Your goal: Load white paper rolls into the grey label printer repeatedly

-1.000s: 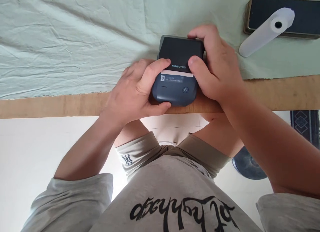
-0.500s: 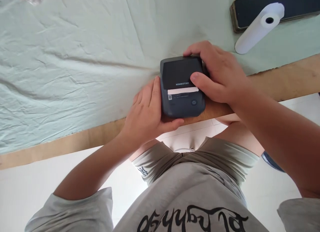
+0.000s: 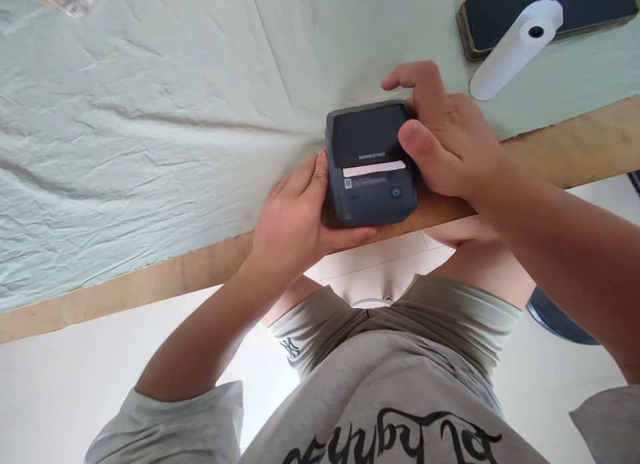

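Across the worktop (image 3: 200, 269) we see a pale green cloth (image 3: 175, 171), creased most heavily on the left, which stops short of the front edge and leaves a strip of bare wood. Below that edge we look onto a white floor (image 3: 65, 384), with a dark round object (image 3: 560, 319) partly showing at the right, and onto our grey T-shirt (image 3: 395, 377) and khaki shorts (image 3: 455, 304). Towards the upper right a smartphone (image 3: 595, 12) lies screen up, and a white paper roll (image 3: 510, 61) with a hollow core overlaps it in our view.

The NIIMBOT label printer (image 3: 373, 201) sits at the worktop's front edge, between our hands. Its body is dark blue-grey with rounded corners; its lid is black and bears the brand name in pale letters. A white paper strip (image 3: 375, 169) crosses it below the lid, above a small Bluetooth mark and a round power button (image 3: 395, 193).

Our left hand (image 3: 297, 217) is spread around the printer's left front corner, thumb along the front. Our right hand (image 3: 445, 137) has its thumb beside the lid's right edge and its index finger held apart, raised beyond the back corner; we cannot see the other fingertips.
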The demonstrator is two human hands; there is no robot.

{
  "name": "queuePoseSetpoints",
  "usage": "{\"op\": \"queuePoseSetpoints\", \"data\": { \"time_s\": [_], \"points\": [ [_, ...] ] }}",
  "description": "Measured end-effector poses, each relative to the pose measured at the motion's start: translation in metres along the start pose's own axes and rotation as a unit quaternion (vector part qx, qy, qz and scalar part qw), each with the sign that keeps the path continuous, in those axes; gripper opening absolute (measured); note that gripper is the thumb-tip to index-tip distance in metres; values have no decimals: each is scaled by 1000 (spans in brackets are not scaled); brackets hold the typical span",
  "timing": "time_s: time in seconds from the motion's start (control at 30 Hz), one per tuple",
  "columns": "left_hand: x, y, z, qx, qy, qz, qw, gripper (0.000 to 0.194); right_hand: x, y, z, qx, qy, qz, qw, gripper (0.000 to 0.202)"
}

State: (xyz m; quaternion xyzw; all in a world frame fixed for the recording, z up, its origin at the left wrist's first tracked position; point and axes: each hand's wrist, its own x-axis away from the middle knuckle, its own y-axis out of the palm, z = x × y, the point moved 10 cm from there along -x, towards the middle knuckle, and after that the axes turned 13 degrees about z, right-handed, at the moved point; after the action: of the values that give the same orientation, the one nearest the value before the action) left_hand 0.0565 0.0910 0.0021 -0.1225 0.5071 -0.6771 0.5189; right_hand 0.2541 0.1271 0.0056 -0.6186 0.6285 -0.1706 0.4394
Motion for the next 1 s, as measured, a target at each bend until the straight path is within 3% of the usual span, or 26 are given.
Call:
{"op": "queuePoseSetpoints", "data": {
  "time_s": [0.27, 0.4, 0.53, 0.73, 0.83, 1.0],
  "points": [
    [0, 2, 2, 12, -17, -9, 1000, 100, -5, -2, 11, -41, 4, 7, 999, 123],
    [0, 0, 3, 17, -13, -7, 1000, 90, -1, -22, -3, -61, 33, 41, 997, 91],
    [0, -1, 3, 25, -11, -5, 1000, 89, -7, -51, -30, -33, 53, 123, 990, 48],
    [1, -2, 6, 23, -15, -8, 1000, 89, -21, -64, -41, -11, 53, 185, 981, 38],
    [1, -3, 9, 29, -13, -15, 999, 86, -28, -53, -43, 54, 44, 121, 990, 28],
    [2, -4, 9, 27, -14, -13, 999, 89, -47, -8, -41, 124, 45, -92, 987, 22]
  ]
}}
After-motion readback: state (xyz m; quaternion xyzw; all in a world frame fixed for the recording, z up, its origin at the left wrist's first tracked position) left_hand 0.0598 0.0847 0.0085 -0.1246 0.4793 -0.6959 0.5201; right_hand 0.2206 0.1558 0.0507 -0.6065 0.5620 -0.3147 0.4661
